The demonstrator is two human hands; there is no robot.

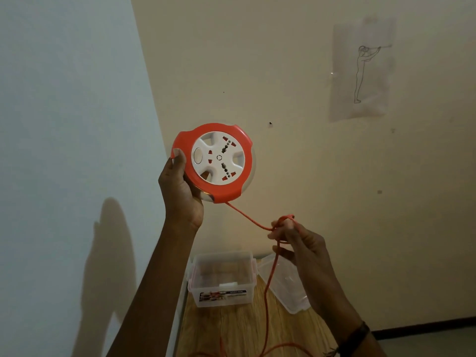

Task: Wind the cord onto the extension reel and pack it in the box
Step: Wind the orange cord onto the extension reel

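My left hand [180, 191] grips the round extension reel [213, 162] by its orange rim and holds it up in front of the wall, its white socket face towards me. An orange cord [247, 217] leaves the reel's lower edge and runs down-right to my right hand [298, 243], which holds it looped around the fingers. From there the cord hangs down to the wooden table [239, 328]. The clear plastic box [222, 279] stands open on the table below, and its clear lid [283, 287] lies tilted beside it on the right.
A cream wall fills the background, with a paper drawing [360, 70] taped at the upper right. A pale blue wall is on the left. More slack cord lies on the table near the bottom edge.
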